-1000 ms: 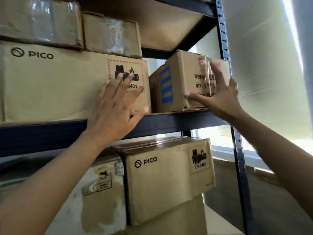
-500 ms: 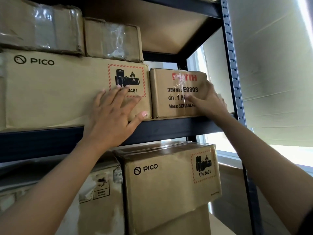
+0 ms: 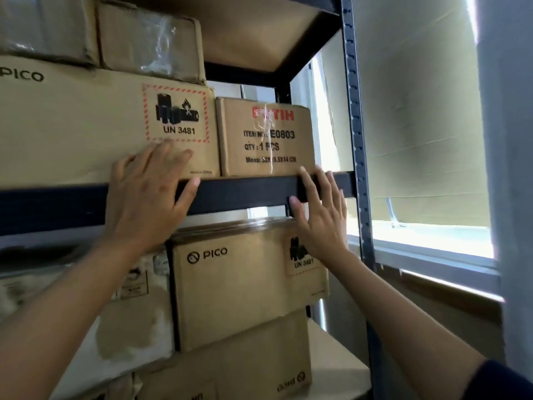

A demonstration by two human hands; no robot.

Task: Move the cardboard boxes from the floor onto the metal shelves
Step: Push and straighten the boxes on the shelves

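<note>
Left of frame: your left hand (image 3: 150, 194) lies flat, fingers spread and straight, pressing the lower front of the long PICO box (image 3: 86, 125) just under its UN 3481 label (image 3: 176, 112). It grips nothing. That box runs lengthwise along the shelf, long axis left-right, and continues out of frame at the left.

Centre: the small E0803 box (image 3: 264, 137) sits on the same shelf level, right beside the long box, sides touching or nearly so; I cannot tell if there is a gap. Its short printed face points at you, and its bottom front edge sits about flush with the shelf beam (image 3: 245, 192). It looks seated, not hanging out.

Right of centre: your right hand (image 3: 318, 215) is open, fingers straight, held over the beam directly below the small box's right corner. It holds nothing; contact with the beam is unclear.

Key relation: the small box is up and slightly left of your right hand, so that hand is the nearer one. The left hand is nearer only to the long box. Judgement: this placement is done bar a last nudge straight back into the bay.

The upright post (image 3: 356, 140) stands just right of the small box, so keep pushes rearward, not sideways. The floor and any remaining boxes there are out of view.
</note>
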